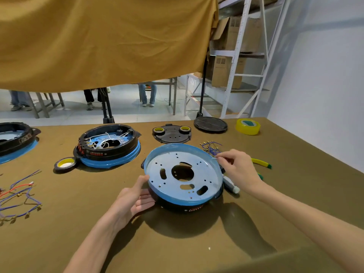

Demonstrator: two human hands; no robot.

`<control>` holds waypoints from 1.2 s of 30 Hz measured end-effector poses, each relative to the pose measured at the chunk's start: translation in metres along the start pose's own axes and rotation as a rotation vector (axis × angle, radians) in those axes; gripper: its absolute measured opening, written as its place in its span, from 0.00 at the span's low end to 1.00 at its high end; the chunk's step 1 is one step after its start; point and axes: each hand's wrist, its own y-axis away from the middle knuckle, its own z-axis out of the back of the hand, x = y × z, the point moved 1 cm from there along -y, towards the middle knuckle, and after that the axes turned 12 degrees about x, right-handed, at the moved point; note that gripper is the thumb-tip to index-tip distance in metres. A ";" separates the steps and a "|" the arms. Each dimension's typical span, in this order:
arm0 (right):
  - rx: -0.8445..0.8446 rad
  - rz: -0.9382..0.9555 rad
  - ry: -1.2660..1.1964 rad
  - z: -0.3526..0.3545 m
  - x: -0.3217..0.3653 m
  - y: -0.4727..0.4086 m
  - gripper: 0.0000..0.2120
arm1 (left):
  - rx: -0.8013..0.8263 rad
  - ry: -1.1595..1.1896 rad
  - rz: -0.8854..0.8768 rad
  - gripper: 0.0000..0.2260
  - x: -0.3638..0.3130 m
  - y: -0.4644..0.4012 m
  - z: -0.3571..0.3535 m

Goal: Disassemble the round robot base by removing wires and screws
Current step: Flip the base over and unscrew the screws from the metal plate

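A round robot base (pixel 184 175) with a blue rim and a perforated metal plate lies tilted at the table's middle, its black underside lifted toward me. My left hand (pixel 134 200) cups its near-left edge, thumb on the rim and fingers under it. My right hand (pixel 239 170) sits at the base's right rim and pinches a thin white wire (pixel 215 158). A grey-and-white tool (pixel 230 185) lies under that hand beside the base.
A second base (pixel 110 147) full of white wires stands at the back left, with a tape roll (pixel 66 164) beside it. A third base (pixel 15 138) is at the far left. Loose wires (pixel 19 196), a black lid (pixel 171 133), a black disc (pixel 210 124), yellow tape (pixel 248 126) and blue wires (pixel 211 147) lie around.
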 end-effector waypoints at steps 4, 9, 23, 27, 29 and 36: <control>-0.090 -0.174 0.016 0.015 -0.053 0.021 0.09 | -0.048 0.099 -0.030 0.38 0.003 0.001 -0.017; -0.086 -0.337 0.060 0.014 -0.100 0.040 0.07 | -0.077 0.155 -0.056 0.36 0.005 -0.002 -0.031; 0.021 -0.277 0.158 0.010 -0.110 0.018 0.04 | -0.036 0.189 -0.018 0.39 0.004 0.001 -0.034; -0.100 -0.044 -0.002 0.003 -0.059 0.009 0.07 | 0.015 0.251 0.011 0.29 0.003 0.006 -0.034; -0.022 0.083 -0.061 -0.007 -0.021 0.005 0.02 | 0.048 0.333 0.001 0.22 0.004 0.009 -0.032; 0.381 0.462 0.553 -0.053 0.052 0.012 0.40 | 0.079 0.482 -0.005 0.08 0.009 0.013 -0.038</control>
